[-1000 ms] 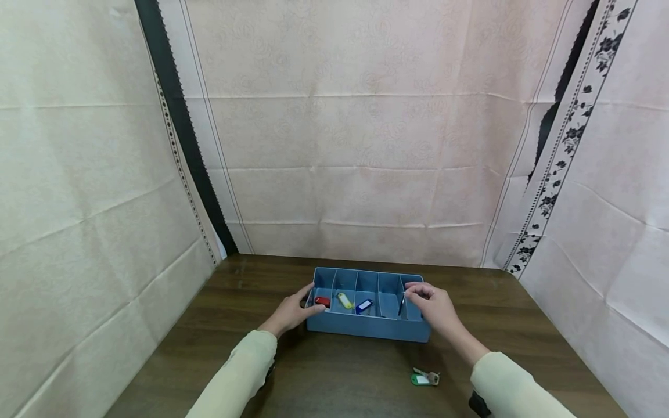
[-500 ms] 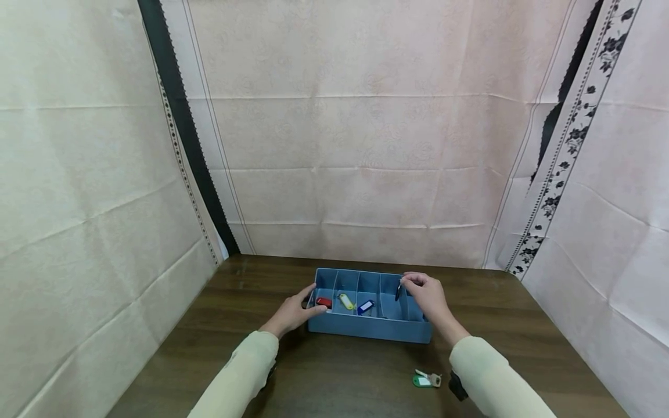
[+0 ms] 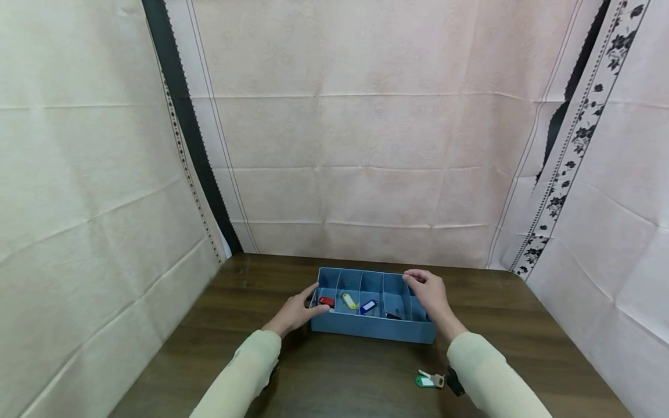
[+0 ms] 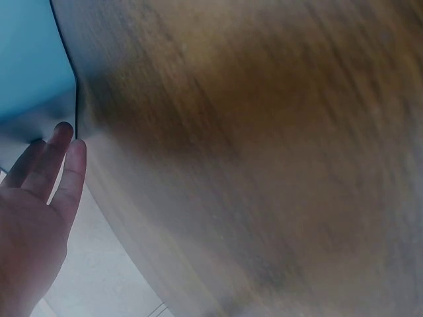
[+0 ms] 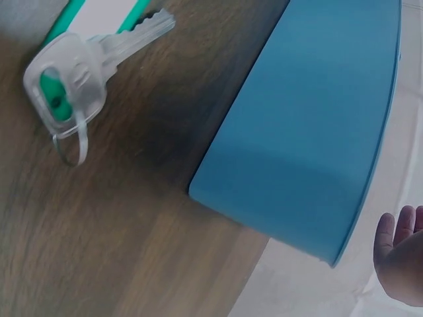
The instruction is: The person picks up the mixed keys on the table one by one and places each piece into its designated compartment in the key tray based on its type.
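A blue divided box [image 3: 373, 331] stands on the table, with a red key tag [image 3: 326, 302], a yellow key tag [image 3: 349, 301], a blue key tag [image 3: 368, 306] and a black key tag [image 3: 393, 316] in separate compartments from left to right. My left hand [image 3: 292, 314] rests on the box's left end, thumb by the front rim; straight fingers touch the end wall in the left wrist view. Over the back right of the box hovers my right hand [image 3: 427, 291], with nothing visible in its fingers. It partly hides the rightmost compartment. A green key tag with a key [image 3: 430, 380] lies on the table.
The brown wooden table [image 3: 334, 377] is bounded by pale cloth hangings [image 3: 334, 145] at the back and both sides. In the right wrist view, the green tag's key [image 5: 135, 39] lies just off the box's front.
The black key tag, held by my right hand earlier, now lies in the fourth compartment. That hand moved left and slightly back before letting go. My left hand stays at the box's end.
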Available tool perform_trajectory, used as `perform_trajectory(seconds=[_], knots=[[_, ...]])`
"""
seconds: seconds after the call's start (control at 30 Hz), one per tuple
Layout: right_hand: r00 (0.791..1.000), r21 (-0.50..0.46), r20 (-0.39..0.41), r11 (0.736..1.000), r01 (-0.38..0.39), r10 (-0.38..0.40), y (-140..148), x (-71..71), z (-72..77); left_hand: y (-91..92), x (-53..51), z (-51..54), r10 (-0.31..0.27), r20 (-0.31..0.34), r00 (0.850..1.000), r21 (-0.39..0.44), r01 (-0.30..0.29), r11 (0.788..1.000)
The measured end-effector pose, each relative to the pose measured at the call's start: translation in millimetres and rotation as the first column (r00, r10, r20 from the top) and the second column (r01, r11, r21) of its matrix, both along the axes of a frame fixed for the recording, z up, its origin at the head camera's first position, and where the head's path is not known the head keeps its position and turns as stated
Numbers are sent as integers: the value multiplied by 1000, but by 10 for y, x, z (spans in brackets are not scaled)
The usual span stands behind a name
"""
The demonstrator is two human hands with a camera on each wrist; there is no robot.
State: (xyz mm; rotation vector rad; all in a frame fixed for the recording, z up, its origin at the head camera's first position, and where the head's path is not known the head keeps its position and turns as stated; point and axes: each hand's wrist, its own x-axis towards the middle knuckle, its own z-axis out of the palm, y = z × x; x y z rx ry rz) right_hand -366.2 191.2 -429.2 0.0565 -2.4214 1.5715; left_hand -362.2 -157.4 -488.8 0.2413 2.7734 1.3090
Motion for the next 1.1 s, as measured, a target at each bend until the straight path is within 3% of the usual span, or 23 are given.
perform_trajectory(seconds=[1.1], knots=[[999,20,11,999,-38,37,191,108,4,7,-7,-3,4,5,1000,1,-4,1000]])
